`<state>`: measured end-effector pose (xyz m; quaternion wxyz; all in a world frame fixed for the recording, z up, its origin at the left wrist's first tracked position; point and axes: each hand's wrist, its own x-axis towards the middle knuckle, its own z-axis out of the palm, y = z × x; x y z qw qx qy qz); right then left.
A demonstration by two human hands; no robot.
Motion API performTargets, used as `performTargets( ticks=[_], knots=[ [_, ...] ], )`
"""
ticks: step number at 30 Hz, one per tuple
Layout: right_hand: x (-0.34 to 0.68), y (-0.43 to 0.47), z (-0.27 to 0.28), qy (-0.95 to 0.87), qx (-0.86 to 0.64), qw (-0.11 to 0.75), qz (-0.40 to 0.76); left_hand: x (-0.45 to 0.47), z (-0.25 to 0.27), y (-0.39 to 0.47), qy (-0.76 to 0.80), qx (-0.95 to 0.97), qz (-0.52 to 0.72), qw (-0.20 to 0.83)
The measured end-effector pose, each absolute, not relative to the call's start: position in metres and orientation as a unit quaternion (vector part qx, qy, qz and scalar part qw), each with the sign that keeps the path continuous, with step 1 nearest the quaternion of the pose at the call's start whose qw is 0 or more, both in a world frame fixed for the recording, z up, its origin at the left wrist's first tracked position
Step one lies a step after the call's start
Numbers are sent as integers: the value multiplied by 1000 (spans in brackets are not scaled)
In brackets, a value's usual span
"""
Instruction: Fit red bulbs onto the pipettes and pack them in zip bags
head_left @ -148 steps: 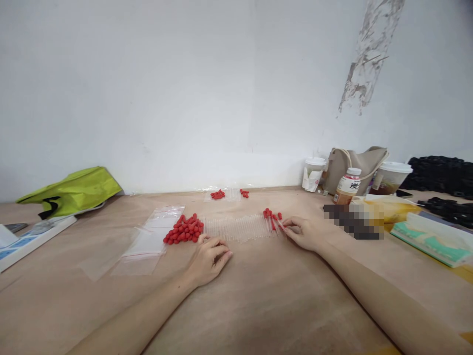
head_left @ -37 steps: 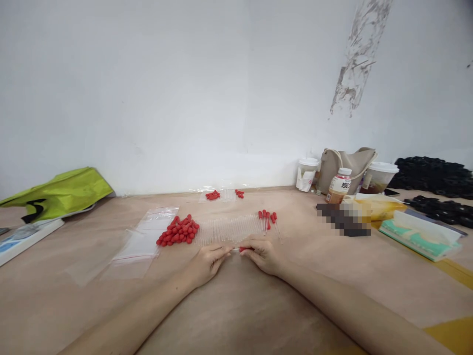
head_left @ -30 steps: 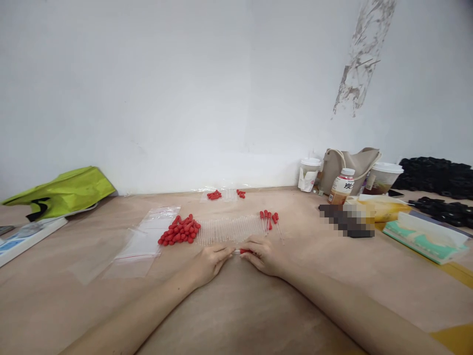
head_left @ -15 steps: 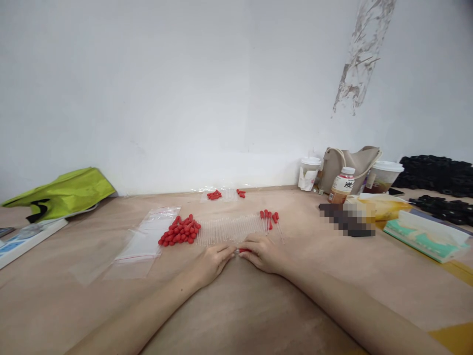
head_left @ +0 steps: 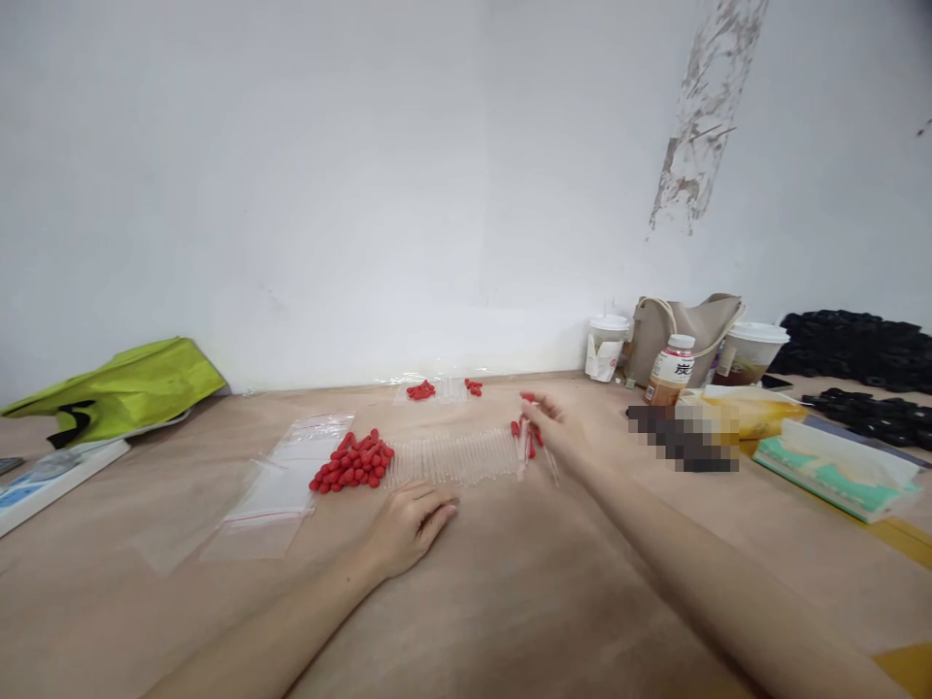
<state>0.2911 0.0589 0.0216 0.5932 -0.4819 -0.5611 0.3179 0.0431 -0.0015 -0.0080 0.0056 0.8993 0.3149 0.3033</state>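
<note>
My right hand (head_left: 549, 422) pinches a glass dropper by its red rubber bulb (head_left: 527, 396), with the clear tube hanging down. Just below it lie several droppers with red bulbs (head_left: 537, 439), partly covered by the hand. My left hand (head_left: 412, 524) rests on the table, thumb apart from the loosely bent fingers, holding nothing. Beyond it a row of clear glass tubes (head_left: 451, 456) lies side by side. A pile of loose red rubber bulbs (head_left: 353, 461) sits at the row's left end.
Clear zip bags (head_left: 281, 476) lie left of the pile. Near the wall is a small bag with red bulbs (head_left: 420, 390). At right stand a cup (head_left: 607, 347), a bottle (head_left: 670, 371), a handbag (head_left: 691, 335) and a tissue pack (head_left: 834, 471). A green bag (head_left: 138, 383) lies far left.
My right hand has moved away from my left, up and right to the finished-looking droppers, carrying a red-bulbed dropper. My left hand has let go and shifted slightly left and down.
</note>
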Motion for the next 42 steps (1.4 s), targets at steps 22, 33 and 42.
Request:
performTargets(
  ticks=[22, 33, 42],
  knots=[
    [333, 80, -10, -638, -649, 404, 94, 42, -8, 1, 315, 905, 282, 48],
    [325, 49, -13, -746, -575, 334, -38, 42, -9, 2, 319, 905, 277, 45],
    [323, 43, -10, -745, -584, 312, -77, 42, -10, 1, 321, 907, 269, 41]
  ],
)
